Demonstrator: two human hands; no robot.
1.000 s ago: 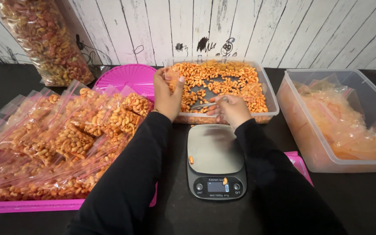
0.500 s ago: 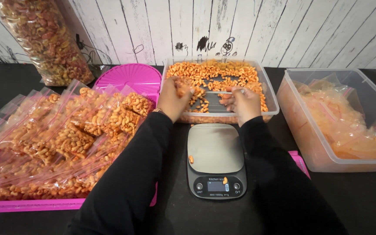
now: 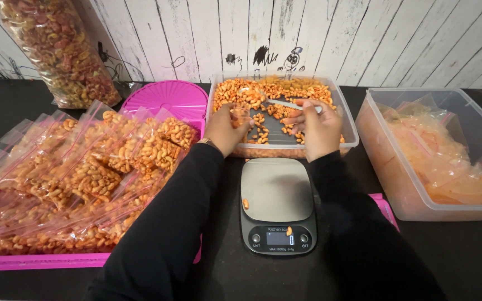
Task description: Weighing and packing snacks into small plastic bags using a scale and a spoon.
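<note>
Here, left hand (image 3: 227, 129) pinching a small clear bag (image 3: 240, 116) open-mouthed, just left of the scoop (image 3: 285, 104) gripped in right hand (image 3: 313, 127).

A black table (image 3: 6, 117) carries everything. On its near left lies a pink tray (image 3: 46, 261), with a pink round lid (image 3: 168, 97) beyond it and a big clear bag of snacks (image 3: 57, 50) at the far left. A kitchen scale (image 3: 277, 206) sits near centre, a clear snack tub (image 3: 348, 120) behind it, and a clear bin (image 3: 397, 184) on the right.
</note>
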